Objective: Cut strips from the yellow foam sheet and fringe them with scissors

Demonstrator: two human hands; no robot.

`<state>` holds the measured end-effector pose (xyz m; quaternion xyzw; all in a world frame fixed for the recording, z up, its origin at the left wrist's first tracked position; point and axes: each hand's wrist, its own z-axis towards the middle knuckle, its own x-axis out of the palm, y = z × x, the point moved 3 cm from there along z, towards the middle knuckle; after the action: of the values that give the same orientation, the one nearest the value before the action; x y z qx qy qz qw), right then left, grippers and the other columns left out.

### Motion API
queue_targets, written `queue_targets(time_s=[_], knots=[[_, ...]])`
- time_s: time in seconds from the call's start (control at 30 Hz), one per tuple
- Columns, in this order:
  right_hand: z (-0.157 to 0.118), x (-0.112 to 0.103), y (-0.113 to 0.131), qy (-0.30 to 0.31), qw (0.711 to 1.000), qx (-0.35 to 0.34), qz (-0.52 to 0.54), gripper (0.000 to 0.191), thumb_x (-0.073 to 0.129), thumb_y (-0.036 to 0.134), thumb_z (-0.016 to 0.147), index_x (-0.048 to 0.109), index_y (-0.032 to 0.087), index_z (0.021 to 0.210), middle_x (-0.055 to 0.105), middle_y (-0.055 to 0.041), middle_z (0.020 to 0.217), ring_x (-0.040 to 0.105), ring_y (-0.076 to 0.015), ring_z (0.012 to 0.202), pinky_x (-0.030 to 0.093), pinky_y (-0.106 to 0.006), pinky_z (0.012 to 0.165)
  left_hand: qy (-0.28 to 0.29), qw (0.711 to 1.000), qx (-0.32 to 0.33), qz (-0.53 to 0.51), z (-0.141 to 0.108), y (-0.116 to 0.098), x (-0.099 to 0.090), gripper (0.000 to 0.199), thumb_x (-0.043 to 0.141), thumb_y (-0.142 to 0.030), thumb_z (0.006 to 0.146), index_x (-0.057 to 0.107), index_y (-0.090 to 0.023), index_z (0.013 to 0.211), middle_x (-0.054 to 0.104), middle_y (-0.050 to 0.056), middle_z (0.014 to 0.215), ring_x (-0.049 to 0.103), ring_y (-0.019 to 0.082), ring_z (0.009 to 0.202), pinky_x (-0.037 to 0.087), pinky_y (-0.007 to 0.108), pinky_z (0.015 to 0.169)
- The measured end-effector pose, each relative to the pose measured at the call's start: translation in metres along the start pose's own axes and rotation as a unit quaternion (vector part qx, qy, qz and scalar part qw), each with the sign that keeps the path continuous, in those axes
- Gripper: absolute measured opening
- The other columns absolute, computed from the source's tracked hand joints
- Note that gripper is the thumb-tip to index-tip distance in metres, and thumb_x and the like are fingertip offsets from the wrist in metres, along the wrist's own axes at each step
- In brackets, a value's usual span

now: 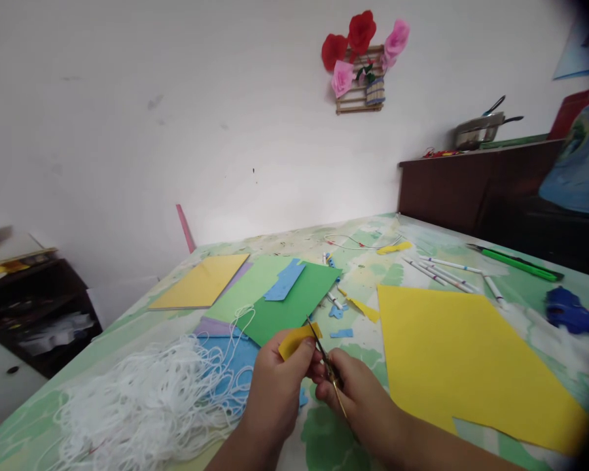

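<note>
A small piece of yellow craft foam or paper (pixel 293 340) is pinched in my left hand (pixel 281 379), between thumb and fingers. My right hand (pixel 356 389) is closed around a pair of small scissors (pixel 331 371). The scissor blades point up and away from me and meet the right part of the yellow piece; whether they are parted is hard to tell. Behind my hands lie a green sheet (pixel 294 307) and a blue cut piece (pixel 285 280). To the right is a large yellow sheet (pixel 451 353) with a notch cut from its near edge.
A tangled heap of white cord (pixel 152 399) lies at left, partly over a blue sheet (pixel 226 360). Yellow-orange sheets (pixel 201 281) sit farther back. Several white markers (pixel 442 271), a green utility knife (pixel 517 263) and a blue tool (pixel 572 313) lie at right. Yellow scraps (pixel 366 309) are scattered mid-table.
</note>
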<state>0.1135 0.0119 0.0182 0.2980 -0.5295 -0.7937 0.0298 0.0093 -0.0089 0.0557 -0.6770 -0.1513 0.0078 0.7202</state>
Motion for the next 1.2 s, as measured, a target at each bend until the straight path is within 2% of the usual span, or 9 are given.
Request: queue_targets(time_s=[0.2, 0.5, 0.83, 1.03, 1.2], knots=[[0.0, 0.0, -0.002, -0.006, 1.0, 0.01, -0.014, 0.017, 0.051, 0.033, 0.069, 0.042, 0.019, 0.069, 0.052, 0.0002, 0.064, 0.043, -0.0129, 0.056, 0.031, -0.023, 0.048, 0.005, 1.0, -0.001, 0.002, 0.0, 0.001, 0.0, 0.009, 0.053, -0.021, 0.067, 0.051, -0.013, 0.062, 0.052, -0.004, 0.048, 0.049, 0.009, 0.043, 0.039, 0.02, 0.038], [0.0, 0.001, -0.003, -0.01, 1.0, 0.012, 0.018, 0.013, 0.052, 0.029, 0.068, 0.042, 0.02, 0.068, 0.055, -0.0003, 0.064, 0.046, -0.014, 0.058, 0.032, -0.023, 0.05, 0.002, 0.999, -0.021, -0.048, -0.002, -0.002, 0.004, 0.007, 0.054, -0.018, 0.065, 0.05, -0.014, 0.062, 0.051, -0.004, 0.046, 0.047, 0.01, 0.04, 0.036, 0.019, 0.029], [-0.001, 0.003, -0.006, -0.015, 0.999, 0.007, 0.034, 0.016, 0.053, 0.031, 0.067, 0.041, 0.02, 0.066, 0.054, 0.0001, 0.064, 0.047, -0.0144, 0.057, 0.032, -0.023, 0.049, 0.019, 0.998, -0.016, -0.049, -0.004, -0.003, 0.004, 0.008, 0.053, -0.018, 0.066, 0.052, -0.012, 0.061, 0.054, -0.002, 0.048, 0.049, 0.01, 0.041, 0.039, 0.021, 0.034], [0.0, 0.001, -0.007, -0.017, 1.0, 0.015, 0.004, 0.022, 0.05, 0.039, 0.069, 0.041, 0.019, 0.066, 0.053, -0.0004, 0.063, 0.045, -0.0141, 0.058, 0.031, -0.023, 0.049, -0.005, 0.999, -0.021, -0.031, -0.003, -0.008, 0.003, 0.011, 0.054, -0.021, 0.065, 0.055, -0.01, 0.062, 0.058, 0.001, 0.052, 0.053, 0.012, 0.044, 0.042, 0.024, 0.039], [-0.001, 0.0, -0.003, -0.023, 0.999, -0.024, -0.036, 0.031, 0.04, 0.049, 0.072, 0.038, 0.018, 0.067, 0.046, 0.0008, 0.06, 0.039, -0.0116, 0.052, 0.029, -0.023, 0.045, -0.034, 0.999, -0.004, -0.015, -0.002, -0.012, 0.002, 0.011, 0.056, -0.022, 0.063, 0.056, -0.011, 0.06, 0.058, 0.0, 0.049, 0.052, 0.011, 0.044, 0.042, 0.023, 0.041]])
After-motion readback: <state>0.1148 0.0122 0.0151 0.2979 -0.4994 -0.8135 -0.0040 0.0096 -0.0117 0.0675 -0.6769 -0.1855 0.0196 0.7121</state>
